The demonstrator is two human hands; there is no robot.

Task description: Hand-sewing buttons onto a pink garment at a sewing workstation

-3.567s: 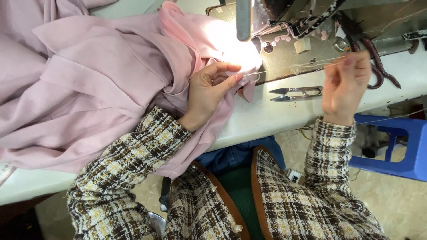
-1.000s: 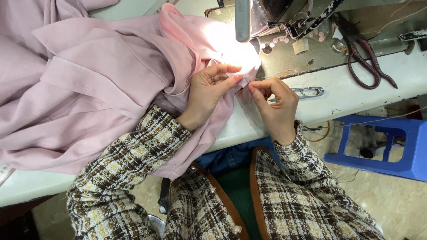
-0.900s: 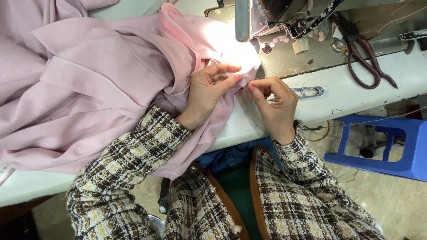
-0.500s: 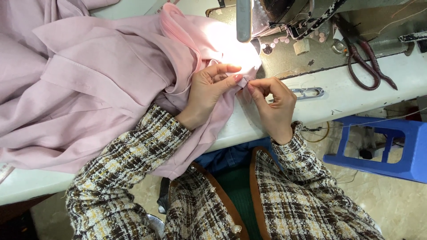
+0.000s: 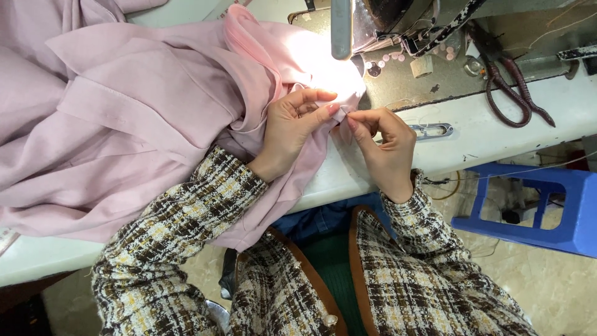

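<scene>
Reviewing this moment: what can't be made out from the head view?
- Needle area of the sewing machine: washed out by lamp glare, and cut off by the top edge.
- What the left hand and right hand pinch: too small, covered by fingertips and pink fabric.
- Blue stool: cut off at the right edge.

place: sewing workshop | evidence: sewing machine (image 5: 373,25), scissors (image 5: 513,87), pink fabric (image 5: 124,124), white worktable (image 5: 497,130)

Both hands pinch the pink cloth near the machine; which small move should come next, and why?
Probably slide the pinched fold of pink fabric under the sewing machine: left hand and right hand hold its edge just in front.
</scene>
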